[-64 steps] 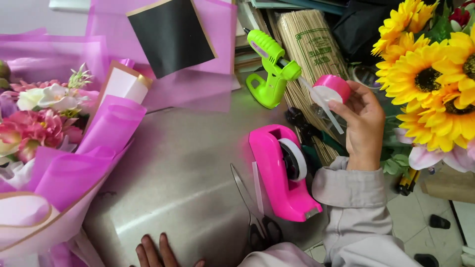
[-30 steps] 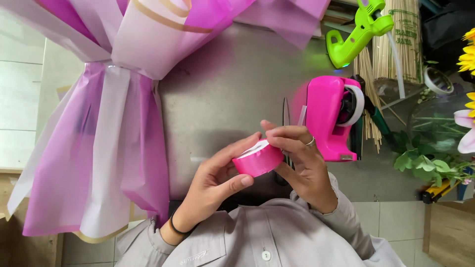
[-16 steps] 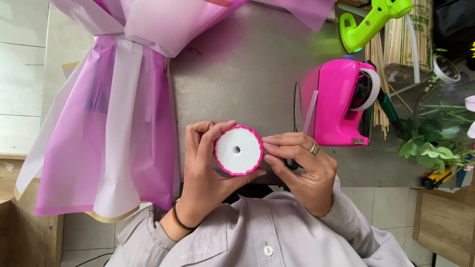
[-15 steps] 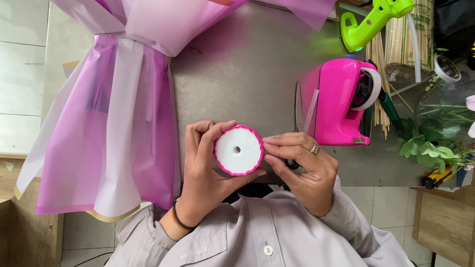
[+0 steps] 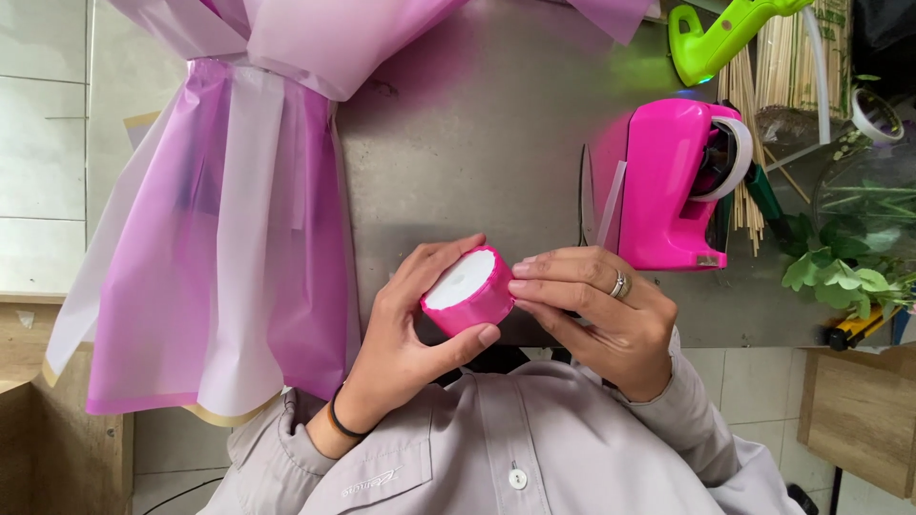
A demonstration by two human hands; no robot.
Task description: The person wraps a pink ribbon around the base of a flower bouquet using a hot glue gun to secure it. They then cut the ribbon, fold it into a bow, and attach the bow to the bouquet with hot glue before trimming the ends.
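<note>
A pink ribbon roll (image 5: 468, 289) with a white core face sits tilted between both hands, just over the near edge of the grey metal table (image 5: 477, 153). My left hand (image 5: 410, 334) wraps around the roll from below and the left. My right hand (image 5: 596, 315), wearing a ring, touches the roll's right side with its fingertips. A bouquet wrapped in pink and white paper (image 5: 229, 219) hangs over the table's left side beside my left hand.
A pink tape dispenser (image 5: 673, 186) stands right of my hands, with scissors (image 5: 584, 191) lying beside it. A green glue gun (image 5: 720, 38), bamboo sticks (image 5: 782, 86), green leaves (image 5: 840, 257) and a wooden box (image 5: 859, 410) lie further right.
The roll has tilted, its white face turning from facing me to facing up and left. Both hands stay on it; the view has barely shifted.
</note>
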